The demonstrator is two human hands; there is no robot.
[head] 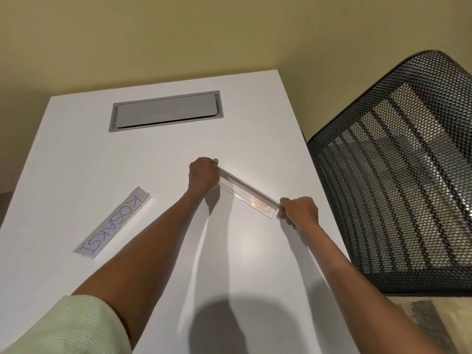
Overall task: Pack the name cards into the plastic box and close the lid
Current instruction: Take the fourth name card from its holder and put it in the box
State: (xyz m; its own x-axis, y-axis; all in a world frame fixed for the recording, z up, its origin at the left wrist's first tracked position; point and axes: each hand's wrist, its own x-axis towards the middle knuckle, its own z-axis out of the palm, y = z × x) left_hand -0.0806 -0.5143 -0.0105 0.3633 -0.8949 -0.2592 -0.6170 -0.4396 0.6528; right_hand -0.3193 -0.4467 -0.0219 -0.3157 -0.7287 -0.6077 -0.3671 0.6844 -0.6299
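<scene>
A long clear plastic box (246,192) with a small red label near its right end lies slantwise on the white table (158,154). My left hand (203,175) grips its far left end with curled fingers. My right hand (298,210) pinches its near right end. A name card (112,222) with "KOSAKSI" handwritten in purple, in a clear holder, lies flat on the table to the left, apart from both hands.
A grey cable hatch (165,111) is set into the table near its far edge. A black mesh office chair (398,180) stands close against the table's right edge. The yellow wall lies behind.
</scene>
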